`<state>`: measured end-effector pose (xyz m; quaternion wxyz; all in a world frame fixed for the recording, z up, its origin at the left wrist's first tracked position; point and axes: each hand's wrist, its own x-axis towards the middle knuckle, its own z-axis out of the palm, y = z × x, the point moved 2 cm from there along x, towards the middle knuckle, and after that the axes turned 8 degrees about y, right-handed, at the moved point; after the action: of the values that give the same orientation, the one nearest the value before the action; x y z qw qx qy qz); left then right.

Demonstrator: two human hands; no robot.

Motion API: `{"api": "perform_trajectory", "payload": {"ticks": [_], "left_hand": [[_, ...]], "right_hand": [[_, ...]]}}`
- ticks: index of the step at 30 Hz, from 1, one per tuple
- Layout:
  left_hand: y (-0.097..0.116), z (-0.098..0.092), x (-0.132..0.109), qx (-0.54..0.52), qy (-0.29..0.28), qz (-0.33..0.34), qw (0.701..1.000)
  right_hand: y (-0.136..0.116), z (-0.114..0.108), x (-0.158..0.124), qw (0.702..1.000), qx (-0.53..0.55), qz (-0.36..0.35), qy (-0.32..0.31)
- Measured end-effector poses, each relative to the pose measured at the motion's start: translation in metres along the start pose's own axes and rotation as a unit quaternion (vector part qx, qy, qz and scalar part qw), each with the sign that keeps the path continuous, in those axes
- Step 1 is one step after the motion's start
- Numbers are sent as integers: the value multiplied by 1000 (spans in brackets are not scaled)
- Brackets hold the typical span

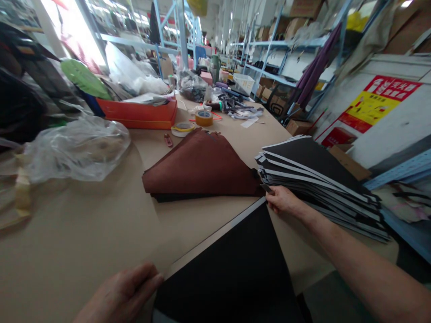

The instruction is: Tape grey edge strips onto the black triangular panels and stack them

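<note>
A black sheet-like panel with a pale strip along one edge slants across the near table side. My left hand is closed at its lower left edge, thumb and fingers pinched together. At the panel's far corner my right hand is closed too, and a small dark flat bit sticks out past its fingertips. Just beyond lies a stack of brown panels with black ones beneath. Right of that hand rests a thick, fanned pile of black panels with pale edges.
Tape rolls and a small red tool lie behind the brown stack. Clear plastic bags and an orange box stand left. Further back are clutter and a white basket. Blue shelving lines the right.
</note>
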<state>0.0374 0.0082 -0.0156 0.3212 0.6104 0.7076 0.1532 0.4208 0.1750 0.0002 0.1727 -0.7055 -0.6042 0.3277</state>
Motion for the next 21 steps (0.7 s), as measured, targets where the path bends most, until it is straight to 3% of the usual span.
{"api": "perform_trajectory", "payload": {"ticks": [3,12,17,21], "left_hand": [[0,1,0,20,-45,-14,999],[10,-3,-3,18,-61,-24,998],[14,-7,-14,23,-52,-27,998],[-6,-12,-32,20,-4,-42,999]], "right_hand": [[3,1,3,1000,-26,-13,2],[0,-3,1,982,-147,-102,67],[-1,1,-9,968,-196,-127,90],[3,3,-12,966,-199,-147,80]]}}
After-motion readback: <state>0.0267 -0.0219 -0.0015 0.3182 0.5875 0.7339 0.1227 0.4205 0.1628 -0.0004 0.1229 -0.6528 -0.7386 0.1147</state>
